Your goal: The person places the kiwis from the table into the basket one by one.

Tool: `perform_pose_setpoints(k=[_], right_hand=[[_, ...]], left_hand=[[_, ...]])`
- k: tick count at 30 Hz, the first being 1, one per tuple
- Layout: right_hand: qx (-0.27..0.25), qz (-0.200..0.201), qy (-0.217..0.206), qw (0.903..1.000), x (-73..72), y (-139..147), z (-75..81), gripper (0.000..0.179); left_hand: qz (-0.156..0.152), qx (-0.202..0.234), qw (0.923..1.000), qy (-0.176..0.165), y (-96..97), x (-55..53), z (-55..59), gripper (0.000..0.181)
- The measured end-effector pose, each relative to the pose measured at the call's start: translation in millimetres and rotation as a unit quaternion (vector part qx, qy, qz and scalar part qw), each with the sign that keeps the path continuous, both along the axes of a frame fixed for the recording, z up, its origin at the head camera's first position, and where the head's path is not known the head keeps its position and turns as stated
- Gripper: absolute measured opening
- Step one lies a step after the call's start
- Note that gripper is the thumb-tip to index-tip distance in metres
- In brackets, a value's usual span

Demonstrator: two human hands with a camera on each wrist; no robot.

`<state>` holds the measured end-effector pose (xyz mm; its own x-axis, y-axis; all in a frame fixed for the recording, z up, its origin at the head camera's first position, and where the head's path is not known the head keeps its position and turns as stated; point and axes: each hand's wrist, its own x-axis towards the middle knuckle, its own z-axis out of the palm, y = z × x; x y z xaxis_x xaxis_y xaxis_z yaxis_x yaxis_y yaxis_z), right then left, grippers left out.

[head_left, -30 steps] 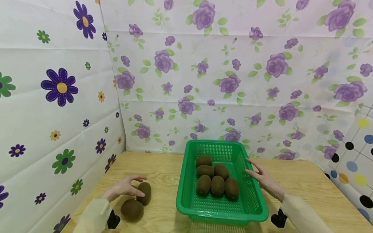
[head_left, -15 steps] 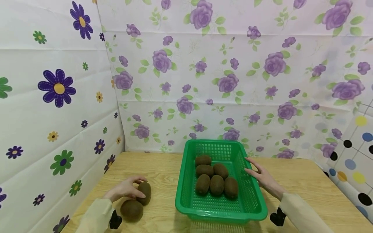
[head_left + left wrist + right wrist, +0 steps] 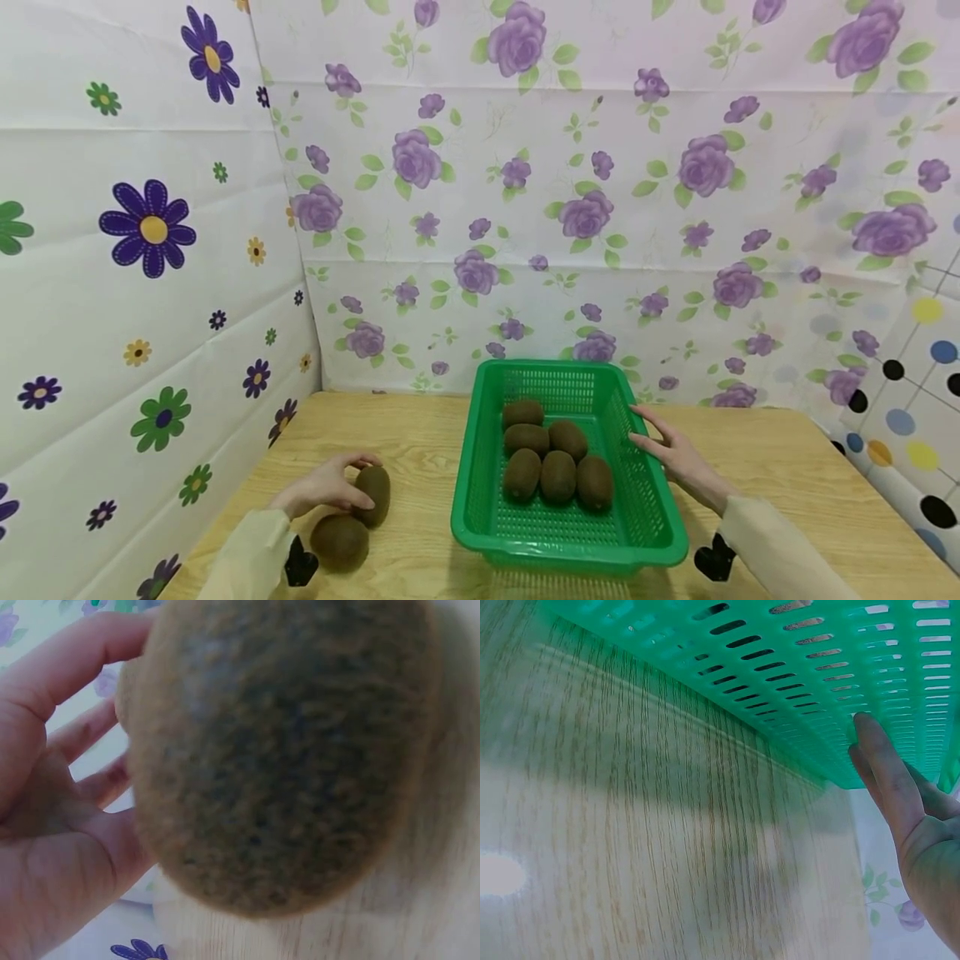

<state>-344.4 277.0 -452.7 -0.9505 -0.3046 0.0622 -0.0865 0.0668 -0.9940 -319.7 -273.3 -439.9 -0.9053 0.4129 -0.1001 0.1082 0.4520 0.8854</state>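
Note:
My left hand [image 3: 330, 485] holds a brown fuzzy kiwi [image 3: 373, 495] on the table, with the thumb on its near side and the fingers at its far end. This kiwi [image 3: 285, 757] fills most of the left wrist view. Just in front of it lies a second kiwi [image 3: 340, 542]. A green plastic basket [image 3: 570, 560] stands to the right with several kiwis [image 3: 558, 477] inside. At the basket's right side, my right hand [image 3: 684, 457] touches the rim with extended fingers. In the right wrist view, straight fingers [image 3: 892, 772] lie against the slotted outer wall.
Under everything is a light wood-grain table [image 3: 416, 450]. Behind it hangs a white cloth [image 3: 525, 325] with purple roses, and another flowered cloth [image 3: 172, 333] closes off the left side. A dotted sheet [image 3: 900, 417] is at the far right.
My left hand has moved slightly forward and closed its thumb and fingers on the kiwi. The right hand stays at the basket's rim. The head view has shifted a little.

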Motion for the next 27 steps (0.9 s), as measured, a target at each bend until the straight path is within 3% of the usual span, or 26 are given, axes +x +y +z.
perform_pose_setpoints(k=[4, 9, 15, 22, 27], right_hand=[[-0.002, -0.002, 0.004, 1.0000, -0.7, -1.0, -1.6, 0.063], [-0.008, -0.011, 0.002, 0.9999, -2.3, -1.3, -2.2, 0.062], [-0.005, -0.005, 0.001, 1.0000, -1.6, -0.7, -1.6, 0.062], [-0.008, -0.004, 0.000, 1.0000, -2.2, -0.2, -1.8, 0.062], [-0.005, 0.001, 0.001, 1.0000, -2.3, 0.6, -1.7, 0.062]], left_hand=[[0.011, 0.020, 0.9996, 0.017, -3.9, -4.3, 7.7, 0.060], [0.029, 0.070, 0.9968, 0.023, 0.5, -9.4, 30.0, 0.066], [0.035, 0.105, 0.9934, 0.030, 20.1, -18.7, 58.5, 0.067], [-0.001, 0.117, 0.9925, 0.035, 55.7, -30.3, 85.9, 0.063], [-0.066, 0.080, 0.9935, 0.049, 85.2, -35.6, 107.8, 0.062]])
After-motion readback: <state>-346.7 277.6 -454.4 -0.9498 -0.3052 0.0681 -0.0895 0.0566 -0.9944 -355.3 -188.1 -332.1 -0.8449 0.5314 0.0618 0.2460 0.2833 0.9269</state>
